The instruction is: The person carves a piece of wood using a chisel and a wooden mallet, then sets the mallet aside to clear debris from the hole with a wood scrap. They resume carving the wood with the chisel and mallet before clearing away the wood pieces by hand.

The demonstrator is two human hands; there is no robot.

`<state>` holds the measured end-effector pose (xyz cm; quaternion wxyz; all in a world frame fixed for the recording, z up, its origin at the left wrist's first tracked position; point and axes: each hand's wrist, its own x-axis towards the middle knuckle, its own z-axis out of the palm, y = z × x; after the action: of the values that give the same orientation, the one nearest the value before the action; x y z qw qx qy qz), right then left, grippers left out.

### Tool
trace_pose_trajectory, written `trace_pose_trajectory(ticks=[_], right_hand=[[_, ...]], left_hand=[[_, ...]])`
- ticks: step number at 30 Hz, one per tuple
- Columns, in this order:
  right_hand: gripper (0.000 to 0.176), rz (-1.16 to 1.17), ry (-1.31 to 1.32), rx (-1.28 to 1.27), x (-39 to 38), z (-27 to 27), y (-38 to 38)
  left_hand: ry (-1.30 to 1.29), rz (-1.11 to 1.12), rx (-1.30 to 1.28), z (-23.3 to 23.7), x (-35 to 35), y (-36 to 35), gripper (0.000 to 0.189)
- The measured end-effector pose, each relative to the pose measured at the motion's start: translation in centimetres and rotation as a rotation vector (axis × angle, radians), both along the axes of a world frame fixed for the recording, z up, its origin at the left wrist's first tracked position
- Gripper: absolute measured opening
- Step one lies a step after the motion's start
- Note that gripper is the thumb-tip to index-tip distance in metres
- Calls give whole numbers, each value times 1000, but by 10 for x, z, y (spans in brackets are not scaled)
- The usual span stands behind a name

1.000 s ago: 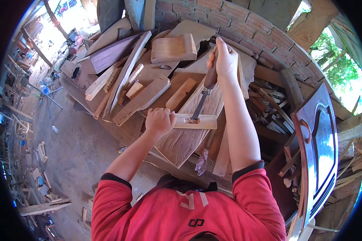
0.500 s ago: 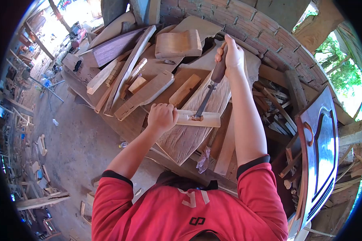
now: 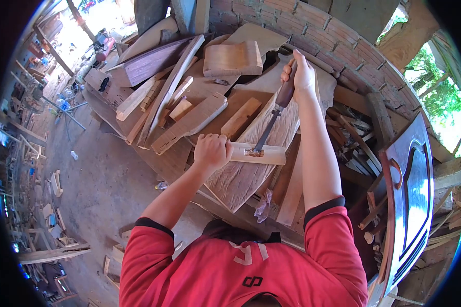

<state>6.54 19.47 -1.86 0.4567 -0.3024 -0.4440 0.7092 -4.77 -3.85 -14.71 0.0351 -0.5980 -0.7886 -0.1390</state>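
My left hand (image 3: pixel 212 151) is closed round the left end of a pale wooden piece (image 3: pixel 272 155), which lies across a broad rough board (image 3: pixel 235 181). My right hand (image 3: pixel 299 74) grips the dark handle of a chisel (image 3: pixel 272 126). The blade slants down to the left, and its tip is at a rough notch with brown chips (image 3: pixel 253 153) in the middle of the pale piece. A short wooden block (image 3: pixel 241 116) lies just beyond my left hand.
Behind lie a curved block (image 3: pixel 232 59), a purplish beam (image 3: pixel 148 64) and several offcuts. A brick wall (image 3: pixel 312 30) runs along the back. At the right leans a dark glossy panel (image 3: pixel 407 199) with a handle. Scrap wood litters the floor (image 3: pixel 100 174) at the left.
The whole view has shifted slightly, so the scene sits a little lower and to the right. Both hands keep their holds, and the chisel tip is still at the notch.
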Motion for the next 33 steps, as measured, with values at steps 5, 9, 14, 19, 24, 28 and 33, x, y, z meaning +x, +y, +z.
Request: trace_pose_trajectory(ticks=[5,9,14,19,24,28,33], right_hand=[[35,13,18,-24,2,-8,7],[34,-76,11,-109,8,-24,24],[33,-188,141,-271,41,-54,41],[31,-268,204,-184,62,-26,7],[29,-189,261,183,59,27,-60],[30,-7,191,418,44,33,-92],[34,-29,183,388,43,32,-87]], left_hand=[[-10,-4,31,0,0,-1,24],[-32,-1,53,2,1,-2,22],[-38,1,100,0,0,-3,22],[-77,-16,101,5,2,-4,23],[-88,11,36,6,1,-4,24],[-55,-8,12,6,2,-2,25],[-57,13,-18,7,2,-3,25]])
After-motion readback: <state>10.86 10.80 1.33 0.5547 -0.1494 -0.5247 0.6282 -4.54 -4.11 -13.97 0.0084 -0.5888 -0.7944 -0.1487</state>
